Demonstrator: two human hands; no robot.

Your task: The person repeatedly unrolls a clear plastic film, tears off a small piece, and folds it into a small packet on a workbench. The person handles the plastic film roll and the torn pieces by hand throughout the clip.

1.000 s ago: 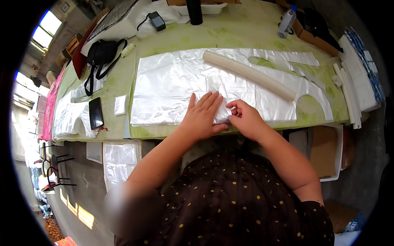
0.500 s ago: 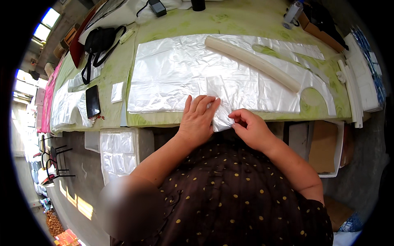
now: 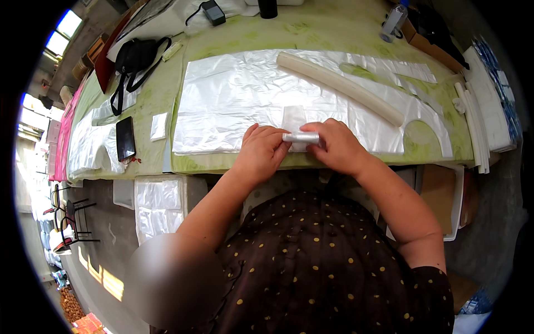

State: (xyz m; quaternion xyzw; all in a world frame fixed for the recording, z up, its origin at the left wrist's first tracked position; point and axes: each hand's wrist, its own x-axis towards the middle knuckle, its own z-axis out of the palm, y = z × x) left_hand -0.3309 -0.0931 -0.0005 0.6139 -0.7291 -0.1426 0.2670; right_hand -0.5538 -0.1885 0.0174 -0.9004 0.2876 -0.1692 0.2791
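Note:
A strip of shiny white plastic film (image 3: pixel 293 116) lies over the near edge of a stack of thin white plastic sheets (image 3: pixel 228 100). Its near end is doubled into a small flat roll (image 3: pixel 300 137) held between both hands. My left hand (image 3: pixel 260 150) pinches the left end with thumb and fingers. The right end is gripped by my right hand (image 3: pixel 338 146), its fingers curled round it. A long pale tube (image 3: pixel 342 89) rests slantwise on the sheets, beyond my right hand. Curved cut-outs show at the stack's right end.
The table (image 3: pixel 295 33) has a green patterned cover. At left lie a black phone (image 3: pixel 125 138), a small folded white packet (image 3: pixel 159 127) and a black bag (image 3: pixel 135 55). A water bottle (image 3: pixel 394 23) stands at far right. Below the table edge, a box (image 3: pixel 158 195) holds several folded packets.
The film's near end, hanging loose toward me before, is now folded up into a roll. My right hand has moved up and away from me, level with the left.

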